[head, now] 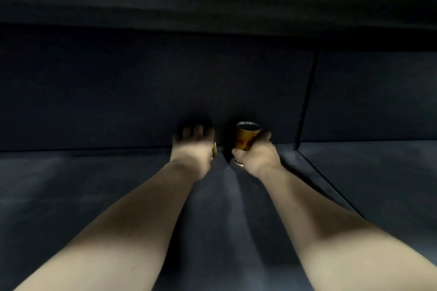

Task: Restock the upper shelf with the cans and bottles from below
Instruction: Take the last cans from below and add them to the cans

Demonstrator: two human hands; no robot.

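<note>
Gold can point(247, 138): upright, slightly tilted, silver top rim visible, gripped low by the right hand point(257, 156) near the dark shelf's point(94, 184) back wall. Second can point(215, 149): held and mostly hidden by the left hand point(191, 146); only a gold sliver is seen.

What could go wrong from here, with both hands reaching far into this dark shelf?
1. The gold can in the right hand looks tilted, not upright; released like that, it may topple.
2. The left hand hides nearly all of the second can it holds, and the shelf is dark, so the two cans could knock together unseen.
</note>
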